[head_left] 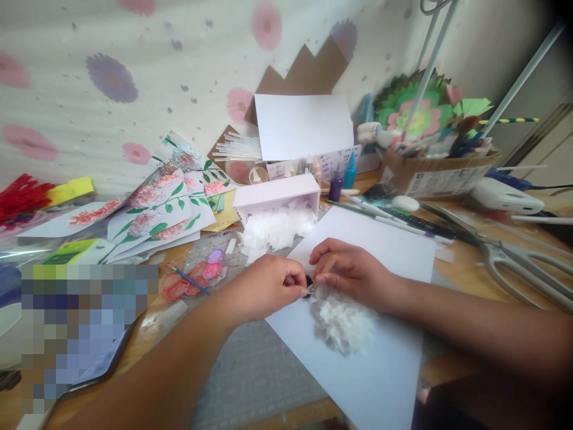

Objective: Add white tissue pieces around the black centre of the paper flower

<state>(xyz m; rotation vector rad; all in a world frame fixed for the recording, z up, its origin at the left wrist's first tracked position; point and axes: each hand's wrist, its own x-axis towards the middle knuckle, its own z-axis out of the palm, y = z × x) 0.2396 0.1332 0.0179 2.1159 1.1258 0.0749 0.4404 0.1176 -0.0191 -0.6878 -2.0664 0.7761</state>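
Both hands meet at the middle of the counter (465, 263), over a white sheet (380, 370) that runs from 12 o'clock down to 5 o'clock. The left hand (268, 292) is curled, its thumb and forefinger pinching a small dark bit (308, 291) at the top edge of a fluffy white tuft (342, 322). The right hand (353, 272) comes in from 3 o'clock, fingers bunched close together, tips down on the same spot. Whether they grip the tuft or only press it cannot be told. The tuft lies on the sheet, just at 5 o'clock of the hands and touching them.

At 12 o'clock of the hands stands an open pink box (277, 194) with white scraps (277, 227) spilling from it. Small bottles (335, 185) stand just beyond it. Painted flower cards (156, 209) fan out at 10 o'clock. Scissors (523, 266) lie at 3 o'clock, well apart from the hands. A cardboard box (439, 170) of paper flowers sits at 2 o'clock. A grey mat (255, 370) lies under the sheet at 7 o'clock.
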